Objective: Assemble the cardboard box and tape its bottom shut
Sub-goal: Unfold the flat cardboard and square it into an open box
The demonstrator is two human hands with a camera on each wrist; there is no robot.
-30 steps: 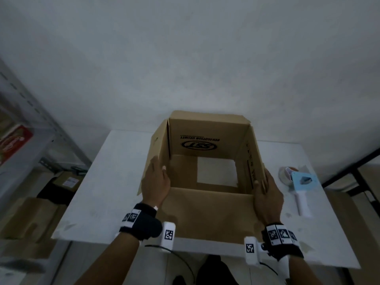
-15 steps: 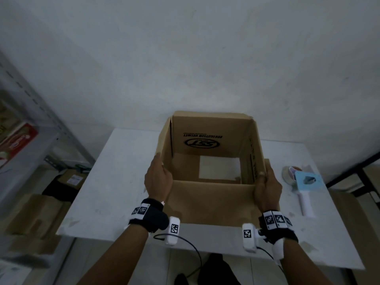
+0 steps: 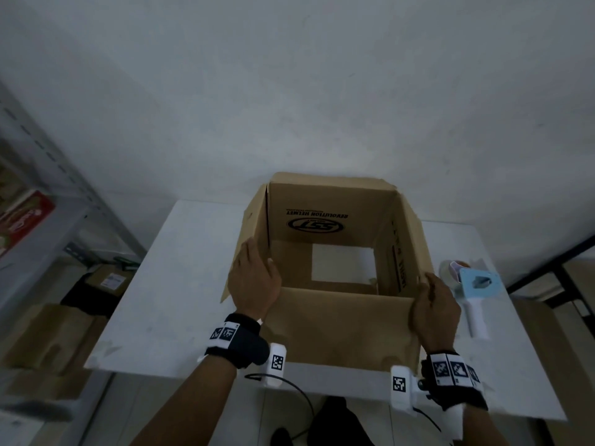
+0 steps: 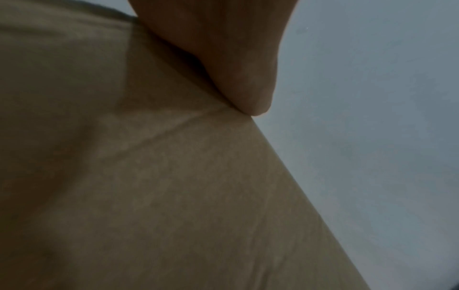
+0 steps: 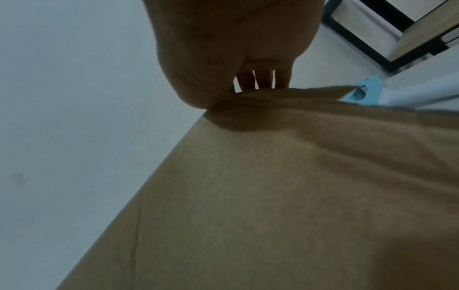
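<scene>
Tape dispenser (image 3: pixel 473 291) beside box (image 3: pixel 341 323)

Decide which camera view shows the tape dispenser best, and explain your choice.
The head view shows it best: the whole tape dispenser lies on the white table, right of the cardboard box, apart from the right hand. The right wrist view catches only a blue corner of it behind the cardboard. The left wrist view shows none of it.

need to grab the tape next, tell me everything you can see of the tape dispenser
The tape dispenser lies flat on the white table, right of the cardboard box and just beyond the right hand; neither visibly touches it. It looks plastic: a light blue body, a white handle pointing toward the person, and a tape roll at its far end.
</scene>
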